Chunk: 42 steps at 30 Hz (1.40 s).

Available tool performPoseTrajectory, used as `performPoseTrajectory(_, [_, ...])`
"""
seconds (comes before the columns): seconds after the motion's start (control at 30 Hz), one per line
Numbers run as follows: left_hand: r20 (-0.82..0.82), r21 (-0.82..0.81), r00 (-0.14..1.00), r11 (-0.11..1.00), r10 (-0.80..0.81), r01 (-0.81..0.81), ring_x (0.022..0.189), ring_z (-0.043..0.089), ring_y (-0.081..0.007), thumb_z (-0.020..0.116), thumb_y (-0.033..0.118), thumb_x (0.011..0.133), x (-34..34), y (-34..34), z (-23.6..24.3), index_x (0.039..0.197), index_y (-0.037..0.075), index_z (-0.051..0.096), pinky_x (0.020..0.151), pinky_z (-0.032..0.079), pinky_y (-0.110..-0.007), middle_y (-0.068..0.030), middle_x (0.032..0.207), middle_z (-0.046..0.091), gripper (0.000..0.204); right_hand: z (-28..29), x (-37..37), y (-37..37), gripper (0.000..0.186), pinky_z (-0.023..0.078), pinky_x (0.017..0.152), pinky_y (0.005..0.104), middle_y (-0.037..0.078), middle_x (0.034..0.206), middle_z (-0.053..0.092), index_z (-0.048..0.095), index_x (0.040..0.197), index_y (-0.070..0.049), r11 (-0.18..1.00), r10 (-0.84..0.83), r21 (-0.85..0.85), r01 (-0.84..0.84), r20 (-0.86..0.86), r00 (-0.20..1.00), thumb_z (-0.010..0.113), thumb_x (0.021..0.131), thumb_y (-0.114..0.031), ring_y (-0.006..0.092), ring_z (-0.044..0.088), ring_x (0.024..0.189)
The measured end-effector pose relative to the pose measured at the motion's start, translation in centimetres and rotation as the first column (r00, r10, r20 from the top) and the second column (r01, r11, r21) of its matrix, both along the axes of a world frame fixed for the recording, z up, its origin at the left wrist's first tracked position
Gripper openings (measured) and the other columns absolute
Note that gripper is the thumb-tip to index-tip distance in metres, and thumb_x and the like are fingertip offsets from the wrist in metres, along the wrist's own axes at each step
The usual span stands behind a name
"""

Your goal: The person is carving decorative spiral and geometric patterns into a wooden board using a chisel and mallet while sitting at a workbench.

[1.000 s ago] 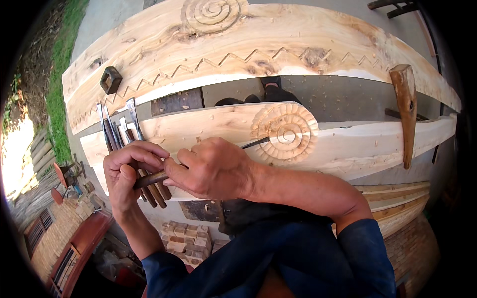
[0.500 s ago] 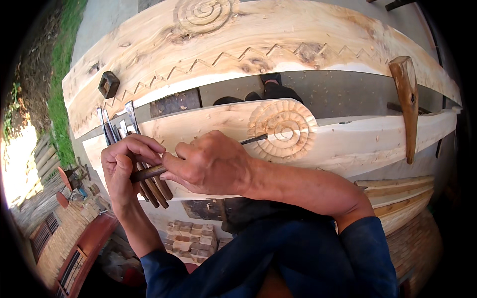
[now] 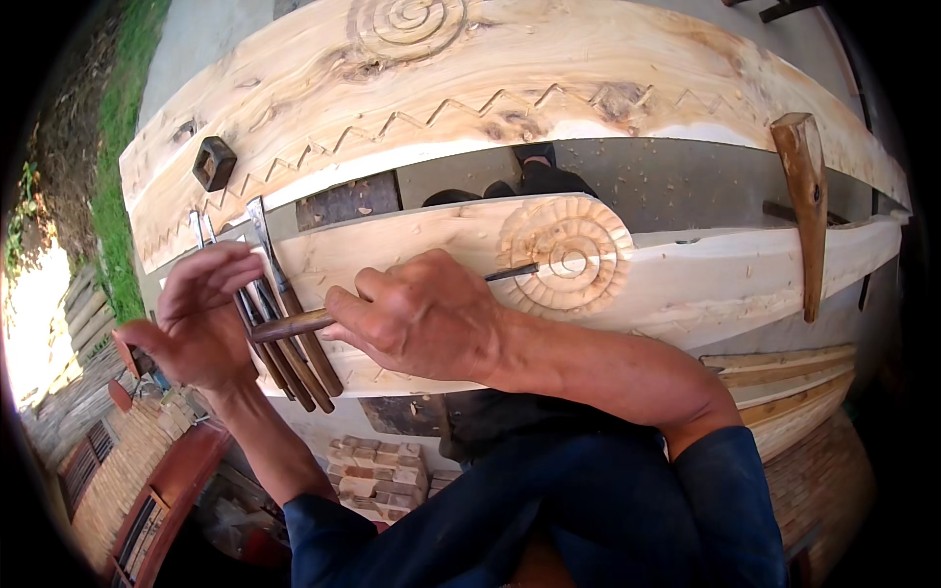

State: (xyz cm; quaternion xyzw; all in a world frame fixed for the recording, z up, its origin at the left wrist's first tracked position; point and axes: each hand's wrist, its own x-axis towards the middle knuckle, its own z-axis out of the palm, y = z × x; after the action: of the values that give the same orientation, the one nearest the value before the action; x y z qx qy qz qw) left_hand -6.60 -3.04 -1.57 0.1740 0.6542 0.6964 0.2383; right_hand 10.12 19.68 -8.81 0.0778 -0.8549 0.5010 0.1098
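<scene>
A wood-carving chisel point(image 3: 510, 271) is gripped in my right hand point(image 3: 417, 318). Its dark metal tip lies over the carved spiral rosette point(image 3: 578, 235), and its wooden handle sticks out to the left of my fist. My left hand point(image 3: 201, 318) is raised beside the handle's end, palm showing, fingers apart and holding nothing. Under and beside the left hand, several more chisels point(image 3: 312, 343) with wooden handles lie across the pale near board point(image 3: 725, 279), their blades toward the far side. Part of that group is hidden by the left hand.
Beyond the near board, a wider board point(image 3: 627, 49) bears a zigzag groove and another spiral. A dark square metal ring point(image 3: 214, 163) rests on it at left. A wooden mallet point(image 3: 812, 216) lies across both boards at right. Wood blocks point(image 3: 377, 475) are stacked below.
My left hand has let go of the chisel's handle end, opened and moved left. My right hand with the chisel has shifted very slightly.
</scene>
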Motion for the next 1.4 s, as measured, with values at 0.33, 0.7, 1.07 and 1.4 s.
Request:
performPoseTrajectory(0.33, [-0.014, 0.101, 1.0, 0.995, 0.014, -0.012, 0.106, 0.081, -0.0422, 0.026, 0.102, 0.09, -0.3, 0.0, 0.8, 0.123, -0.016, 0.072, 0.101, 0.066, -0.049, -0.0344, 0.116, 0.078, 0.131, -0.2, 0.5, 0.4, 0.027, 0.053, 0.046, 0.0375, 0.004, 0.068, 0.059, 0.071, 0.091, -0.011, 0.992, -0.112, 0.04, 0.116, -0.091, 0.99, 0.09, 0.085, -0.029, 0.0233, 0.069, 0.054])
performPoseTrajectory(0.7, [0.058, -0.188, 0.946, 0.927, -0.318, 0.323, 0.101, 0.08, -0.0398, 0.037, 0.106, 0.083, 5.4, 2.7, -0.4, 0.106, -0.014, 0.078, 0.094, 0.065, -0.046, -0.0324, 0.107, 0.078, 0.129, 0.8, 2.5, -0.2, 0.018, 0.051, 0.046, 0.0349, 0.004, 0.067, 0.054, 0.069, 0.088, -0.007, 0.958, -0.056, 0.243, 0.15, -0.356, 0.933, 0.079, 0.085, -0.021, 0.0191, 0.062, 0.051])
performPoseTrajectory(1.07, [0.174, -0.202, 0.937, 0.92, -0.303, 0.336, 0.11, 0.078, -0.041, 0.042, 0.103, 0.087, 7.5, 0.6, 0.4, 0.109, -0.015, 0.078, 0.1, 0.062, -0.048, -0.0373, 0.117, 0.076, 0.125, -0.2, 2.5, -0.4, 0.029, 0.053, 0.047, 0.0369, 0.007, 0.071, 0.061, 0.066, 0.09, -0.006, 0.995, 0.087, 0.067, -0.071, -0.265, 0.96, 0.081, 0.092, -0.031, 0.0224, 0.066, 0.054])
performPoseTrajectory(1.4, [0.181, -0.208, 0.934, 0.916, -0.309, 0.343, 0.108, 0.078, -0.0402, 0.043, 0.101, 0.088, 7.4, 0.8, 0.1, 0.109, -0.015, 0.078, 0.099, 0.062, -0.047, -0.0382, 0.118, 0.075, 0.123, -0.3, 2.4, -0.2, 0.029, 0.057, 0.051, 0.0384, 0.008, 0.076, 0.064, 0.067, 0.092, -0.007, 0.994, 0.108, 0.028, -0.105, -0.211, 0.971, 0.081, 0.092, -0.033, 0.0237, 0.07, 0.057])
